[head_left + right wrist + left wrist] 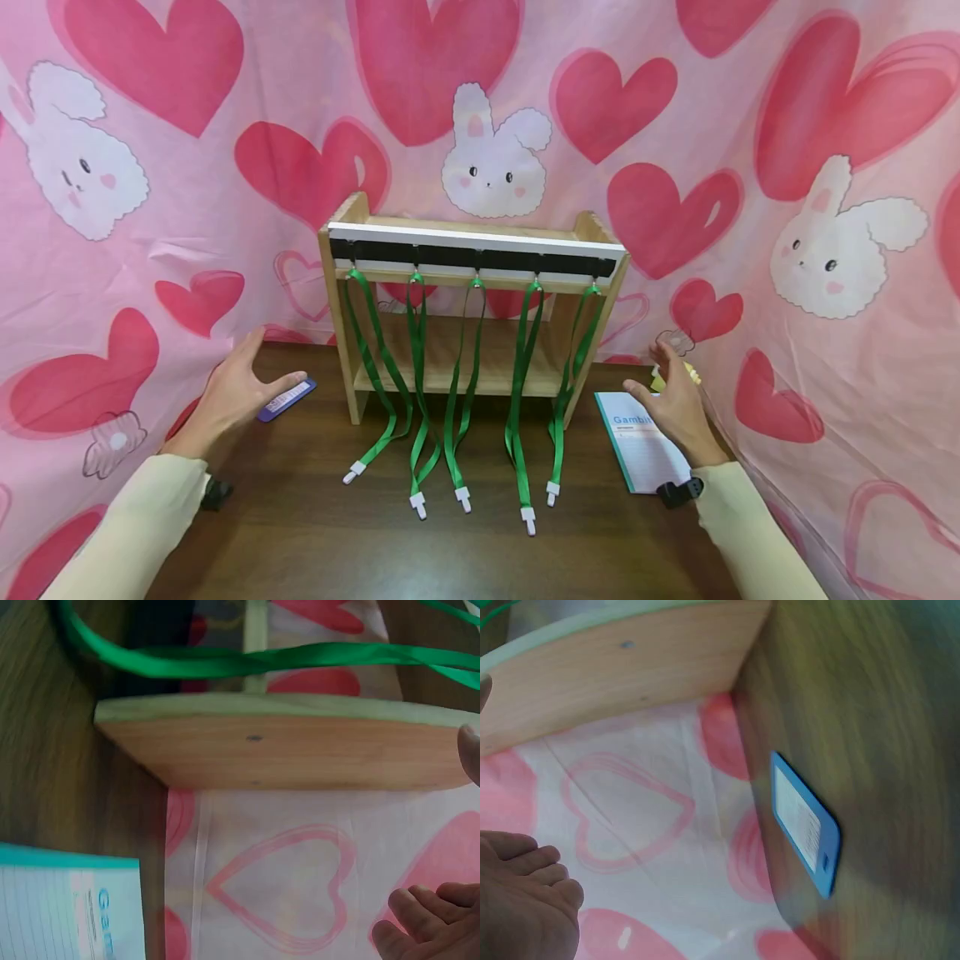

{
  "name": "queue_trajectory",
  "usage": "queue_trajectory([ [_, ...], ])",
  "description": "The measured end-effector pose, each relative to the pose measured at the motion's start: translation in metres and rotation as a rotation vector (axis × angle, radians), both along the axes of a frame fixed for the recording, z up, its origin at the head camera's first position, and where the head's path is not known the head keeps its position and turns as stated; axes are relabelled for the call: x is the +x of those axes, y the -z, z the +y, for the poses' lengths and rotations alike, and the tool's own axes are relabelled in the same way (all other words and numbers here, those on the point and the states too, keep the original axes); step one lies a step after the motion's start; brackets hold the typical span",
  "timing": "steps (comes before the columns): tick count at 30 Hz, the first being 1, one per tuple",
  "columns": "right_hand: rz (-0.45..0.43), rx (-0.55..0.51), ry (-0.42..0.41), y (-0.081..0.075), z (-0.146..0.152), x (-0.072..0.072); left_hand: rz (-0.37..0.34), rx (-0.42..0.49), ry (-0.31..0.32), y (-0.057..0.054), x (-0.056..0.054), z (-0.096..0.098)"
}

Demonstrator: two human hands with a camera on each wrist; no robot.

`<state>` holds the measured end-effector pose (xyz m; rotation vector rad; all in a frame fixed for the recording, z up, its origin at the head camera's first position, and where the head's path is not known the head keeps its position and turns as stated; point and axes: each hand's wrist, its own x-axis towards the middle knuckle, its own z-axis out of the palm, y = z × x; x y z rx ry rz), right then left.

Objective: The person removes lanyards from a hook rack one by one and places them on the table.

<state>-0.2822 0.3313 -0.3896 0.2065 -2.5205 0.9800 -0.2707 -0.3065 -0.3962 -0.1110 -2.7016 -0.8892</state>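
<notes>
My left hand hovers at the left with thumb and fingers spread, holding nothing. Just beyond its thumb a blue badge card lies on the table; the left wrist view shows the whole card. On the right, my right hand is raised over a notepad marked "Gambit", its fingers apart and no object in them. Between the hands stands a wooden rack. Several green lanyards with white clips hang from the black strip along its top.
Yellow items, partly hidden behind the right hand, sit near the back right. A pink cloth with hearts and rabbits encloses the back and sides. The lanyards' clips rest on the brown table in front of the rack.
</notes>
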Motion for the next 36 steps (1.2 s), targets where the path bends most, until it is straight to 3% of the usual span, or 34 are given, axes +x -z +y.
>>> queue_trajectory([
  [9,-0.011,-0.186,-0.021,-0.015,-0.006,0.002,0.012,0.202,0.021,-0.017,0.0,0.012],
  [19,0.072,-0.311,-0.079,-0.027,-0.018,0.003,0.029,0.393,0.111,-0.03,-0.009,0.026],
  [29,0.187,-0.364,-0.098,-0.036,-0.03,0.003,0.043,0.398,0.115,-0.04,-0.017,0.044],
  [36,0.219,-0.373,-0.099,-0.044,-0.038,0.007,0.059,0.395,0.113,-0.05,-0.024,0.055],
])
